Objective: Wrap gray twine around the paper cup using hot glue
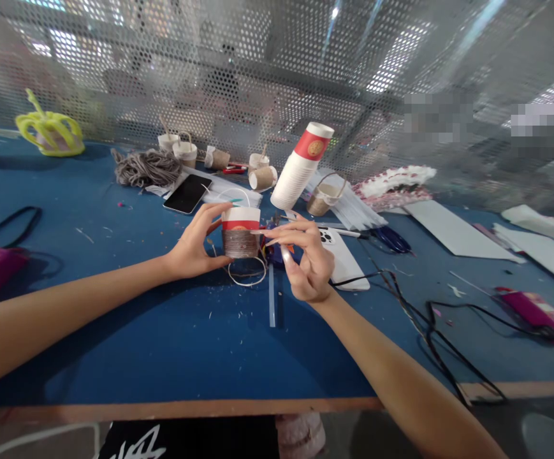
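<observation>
My left hand [197,239] is wrapped round the left side of a paper cup [241,220], holding it upright above the table. The cup has a white rim and a red band. Brown twine [241,244] is wound in rows round its lower part. The fingertips of my right hand [305,252] meet at the cup's right side, beside the top row of twine; whatever they pinch is too small to make out. A thin white cord loop [247,284] shows below the cup. Behind my right fingers lies a dark blue glue gun [277,252], partly hidden, near a clear glue stick [271,306].
A leaning stack of paper cups [300,169] stands behind my hands. Around it are a phone [188,194], a white phone [350,261], a grey yarn bundle [145,167] and small twine-wrapped cups [262,178]. Black cables [417,319] cross the right side; a yellow basket [51,131] sits far left.
</observation>
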Demonstrator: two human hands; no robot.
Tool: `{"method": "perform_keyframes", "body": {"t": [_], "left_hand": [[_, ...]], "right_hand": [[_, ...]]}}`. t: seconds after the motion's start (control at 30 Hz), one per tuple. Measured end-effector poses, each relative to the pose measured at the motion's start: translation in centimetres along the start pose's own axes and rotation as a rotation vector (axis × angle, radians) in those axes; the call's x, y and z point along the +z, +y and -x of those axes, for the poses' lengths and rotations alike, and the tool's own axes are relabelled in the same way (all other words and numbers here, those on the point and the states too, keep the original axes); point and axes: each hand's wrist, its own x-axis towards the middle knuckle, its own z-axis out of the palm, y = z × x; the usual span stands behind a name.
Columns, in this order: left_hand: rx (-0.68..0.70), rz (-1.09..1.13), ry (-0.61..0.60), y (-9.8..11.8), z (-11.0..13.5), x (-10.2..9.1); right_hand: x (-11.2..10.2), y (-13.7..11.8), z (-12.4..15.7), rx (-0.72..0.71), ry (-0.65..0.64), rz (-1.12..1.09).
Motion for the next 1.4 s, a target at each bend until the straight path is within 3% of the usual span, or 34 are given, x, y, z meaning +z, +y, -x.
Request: {"method": "perform_keyframes", "body": {"t": [0.4, 0.57, 0.77, 1.0, 1.17, 1.4], "left_hand": [[0.122, 0.170, -0.046, -0.4, 0.1, 0.3], [0.098, 0.162, -0.035, -0.4, 0.2, 0.3], [0.060, 0.195, 0.009, -0.4, 0.3, 0.5], [0.070, 0.211, -0.006, -0.7, 0.4, 0.5], [0.040, 0.237, -0.004, -0.7, 0.5, 0.5], [0.017, 0.229, -0.001, -1.1, 0.7, 0.5]], "right_hand": [[0.6, 0.7, 0.4, 0.163, 0.058, -0.289], [0.4, 0.2, 0.1, 0.047, 0.066, -0.129], [-0.2, -0.5, -0.1, -0.104, -0.070, 0.068], [-0.6, 0.1, -0.1, -0.201, 0.046, 0.243], [-0.5, -0.4, -0.3, -0.334, -0.116, 0.335], [-0.5, -0.1, -0.1, -0.286, 0.041, 0.329]]}}
